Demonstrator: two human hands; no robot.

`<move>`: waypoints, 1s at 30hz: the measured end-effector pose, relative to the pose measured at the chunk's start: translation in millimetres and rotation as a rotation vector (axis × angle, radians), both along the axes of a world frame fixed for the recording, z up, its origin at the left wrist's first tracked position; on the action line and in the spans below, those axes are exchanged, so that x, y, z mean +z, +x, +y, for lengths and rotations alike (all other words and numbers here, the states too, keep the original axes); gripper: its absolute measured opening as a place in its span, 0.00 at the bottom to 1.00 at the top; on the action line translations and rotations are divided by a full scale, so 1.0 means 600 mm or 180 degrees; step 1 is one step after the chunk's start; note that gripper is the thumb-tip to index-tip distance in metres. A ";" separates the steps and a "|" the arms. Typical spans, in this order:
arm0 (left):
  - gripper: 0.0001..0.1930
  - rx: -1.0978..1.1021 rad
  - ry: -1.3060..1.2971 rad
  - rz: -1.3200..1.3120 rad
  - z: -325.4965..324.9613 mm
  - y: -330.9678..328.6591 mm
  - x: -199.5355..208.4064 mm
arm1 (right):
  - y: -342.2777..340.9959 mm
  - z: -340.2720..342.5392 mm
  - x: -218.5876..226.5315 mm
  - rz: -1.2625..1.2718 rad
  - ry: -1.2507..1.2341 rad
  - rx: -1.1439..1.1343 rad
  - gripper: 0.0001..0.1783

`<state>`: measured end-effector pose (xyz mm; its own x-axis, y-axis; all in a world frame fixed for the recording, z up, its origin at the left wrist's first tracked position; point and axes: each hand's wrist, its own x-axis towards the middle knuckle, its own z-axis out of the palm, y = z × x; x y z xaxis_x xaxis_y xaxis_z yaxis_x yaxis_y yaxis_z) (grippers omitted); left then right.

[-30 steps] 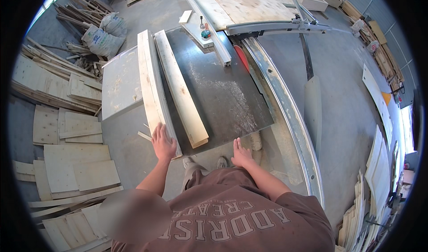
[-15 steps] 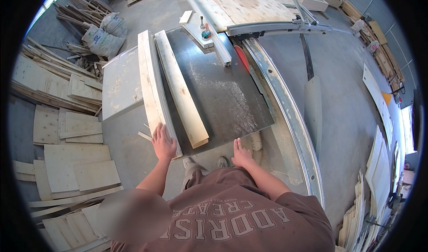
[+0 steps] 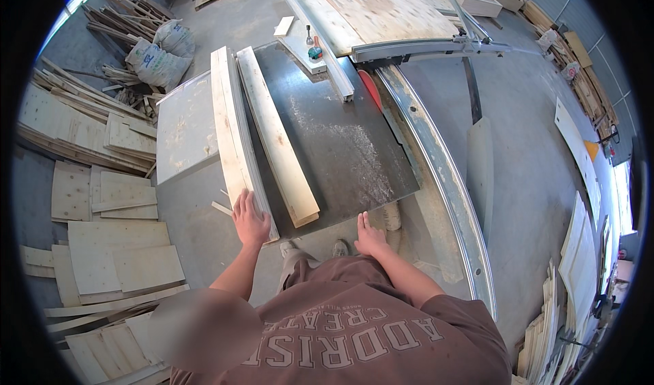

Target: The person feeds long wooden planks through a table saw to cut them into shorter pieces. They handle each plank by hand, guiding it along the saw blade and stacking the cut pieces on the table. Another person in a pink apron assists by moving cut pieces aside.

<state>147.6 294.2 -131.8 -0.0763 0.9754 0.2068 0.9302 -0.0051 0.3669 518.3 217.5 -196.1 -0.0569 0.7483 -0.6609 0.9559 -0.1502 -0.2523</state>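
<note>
My left hand point(image 3: 251, 218) lies over the near end of a stack of long plywood strips point(image 3: 233, 126), its fingers stretched out on top. This stack runs along the left side of a dark saw table point(image 3: 340, 146). Beside it, a narrower pile of plywood strips point(image 3: 276, 140) rests on the table, apart from my hands. At the table's near edge is my right hand point(image 3: 370, 235), two fingers extended forward and nothing visible in it. A metal fence point(image 3: 334, 71) and a red blade guard point(image 3: 369, 88) are farther off.
A large plywood sheet point(image 3: 381, 13) lies on the sliding carriage point(image 3: 429, 48) at the far side. A long rail point(image 3: 443, 174) curves along the right. A screwdriver point(image 3: 308, 35) and a teal tool point(image 3: 315, 50) sit behind the fence. Plywood offcuts point(image 3: 116, 242) cover the left floor.
The sliding carriage with the large plywood sheet has shifted slightly right and toward me. Both my hands and the strips stay nearly where they were.
</note>
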 end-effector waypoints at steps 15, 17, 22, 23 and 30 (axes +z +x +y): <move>0.40 0.0013 0.0005 0.0036 0.015 -0.004 0.004 | -0.002 0.014 0.008 -0.0010 -0.0014 -0.0004 0.58; 0.40 0.0022 0.0007 0.0042 0.016 -0.004 0.004 | -0.003 0.016 0.010 -0.0006 -0.0014 -0.0002 0.58; 0.39 0.0013 0.0007 0.0029 0.017 -0.005 0.004 | -0.002 0.015 0.004 0.0001 -0.0002 -0.0013 0.58; 0.39 0.0015 -0.0001 0.0029 0.017 -0.004 0.005 | -0.001 0.015 0.002 0.0001 0.0003 -0.0010 0.58; 0.38 0.0009 0.0000 0.0026 0.019 -0.007 0.001 | -0.002 0.016 0.000 0.0003 0.0049 -0.0008 0.58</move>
